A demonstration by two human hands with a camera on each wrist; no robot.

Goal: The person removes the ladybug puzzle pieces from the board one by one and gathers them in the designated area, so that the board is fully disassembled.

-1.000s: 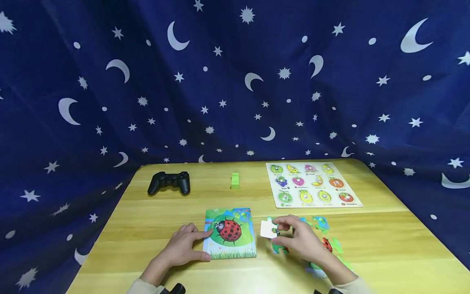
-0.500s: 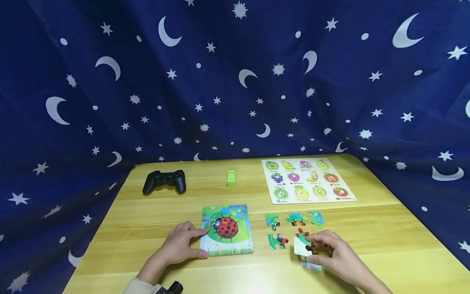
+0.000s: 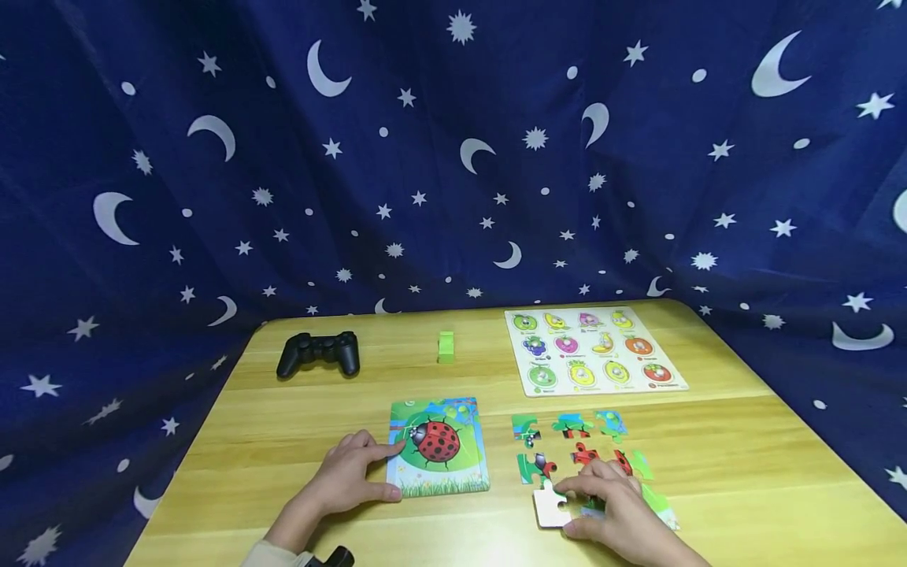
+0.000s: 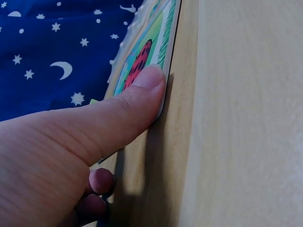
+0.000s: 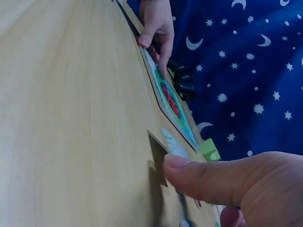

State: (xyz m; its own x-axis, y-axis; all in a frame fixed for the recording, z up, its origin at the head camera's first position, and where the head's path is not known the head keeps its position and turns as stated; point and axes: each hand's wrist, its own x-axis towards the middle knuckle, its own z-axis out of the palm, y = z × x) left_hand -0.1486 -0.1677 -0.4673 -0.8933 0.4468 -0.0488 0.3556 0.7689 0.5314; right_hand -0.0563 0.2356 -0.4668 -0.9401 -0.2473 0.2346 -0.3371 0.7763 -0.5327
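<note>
A square ladybug puzzle board (image 3: 464,461) lies at the middle of the table. My left hand (image 3: 354,476) rests at its left side, index finger on the picture and thumb at the near left corner. To the right, my right hand (image 3: 612,504) pinches a jigsaw piece (image 3: 549,508) between thumb and fingers, low over the table; its upper face looks mostly white from glare. Around that hand lie loose jigsaw pieces: a green one with a bit of ladybug head (image 3: 536,467), a red one (image 3: 584,453) and a blue one (image 3: 611,422). Some pieces are partly hidden under the right hand.
A black game controller (image 3: 317,354) lies at the back left, with a small green block (image 3: 446,346) to its right. At the back right is a fruit peg board (image 3: 591,394). A blue star-and-moon curtain (image 3: 425,157) hangs behind the wooden table (image 3: 283,425).
My right hand let go of one piece at the left of the loose pieces, moved right, took up another from the near group and carried it left. My left hand stays at the board.
</note>
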